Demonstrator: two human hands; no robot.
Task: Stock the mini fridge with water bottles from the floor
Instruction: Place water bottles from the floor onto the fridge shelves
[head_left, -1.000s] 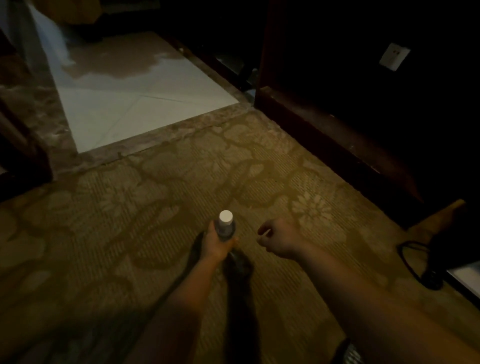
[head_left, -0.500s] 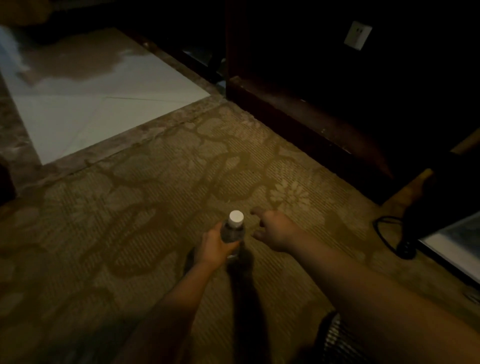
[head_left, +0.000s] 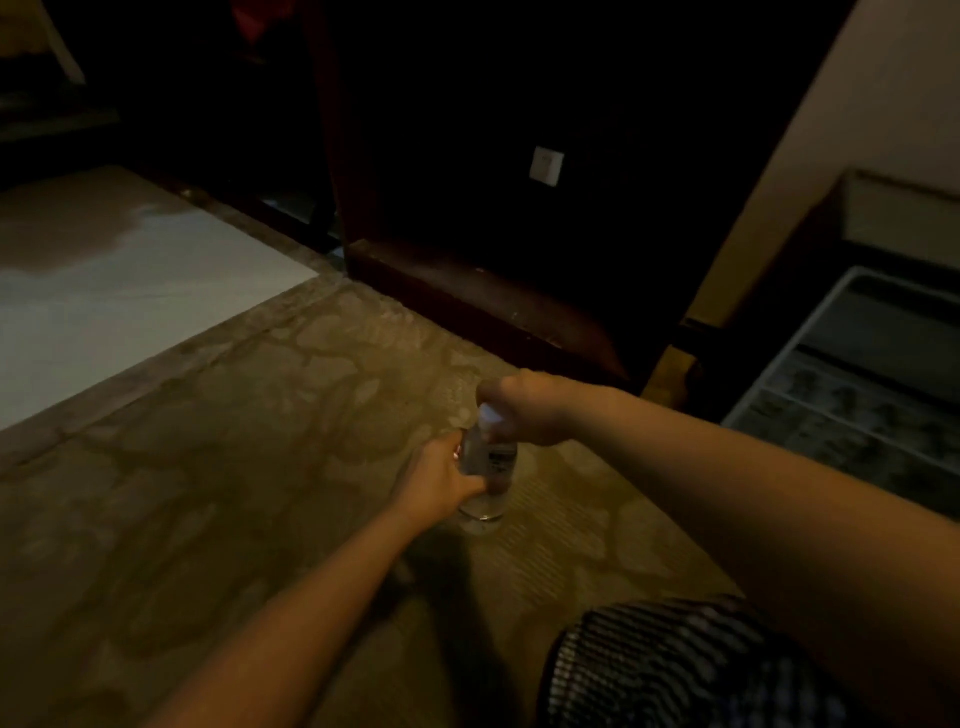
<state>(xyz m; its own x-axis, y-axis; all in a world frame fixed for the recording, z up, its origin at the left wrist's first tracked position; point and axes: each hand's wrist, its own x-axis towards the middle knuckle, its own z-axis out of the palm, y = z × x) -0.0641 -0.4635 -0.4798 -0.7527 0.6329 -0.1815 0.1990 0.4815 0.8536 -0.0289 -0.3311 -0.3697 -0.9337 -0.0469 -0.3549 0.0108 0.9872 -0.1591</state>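
A clear water bottle (head_left: 491, 475) with a white cap and a dark label stands upright over the patterned carpet. My left hand (head_left: 441, 480) grips its body from the left, thumb across the front. My right hand (head_left: 524, 408) curls over the cap and neck from above, hiding most of the cap. At the right edge the open mini fridge (head_left: 862, 384) shows a pale door frame and dim shelves, about an arm's length from the bottle.
Dark wooden furniture (head_left: 483, 291) with a low plinth runs along the back, a white wall socket (head_left: 546, 165) above it. Pale floor tiles (head_left: 130, 291) lie at the left beyond the carpet edge. My checked clothing (head_left: 685, 670) fills the lower right.
My right hand has moved from beside the bottle onto its cap and closed there. The camera swung right, bringing the fridge into view. My left hand kept hold of the bottle.
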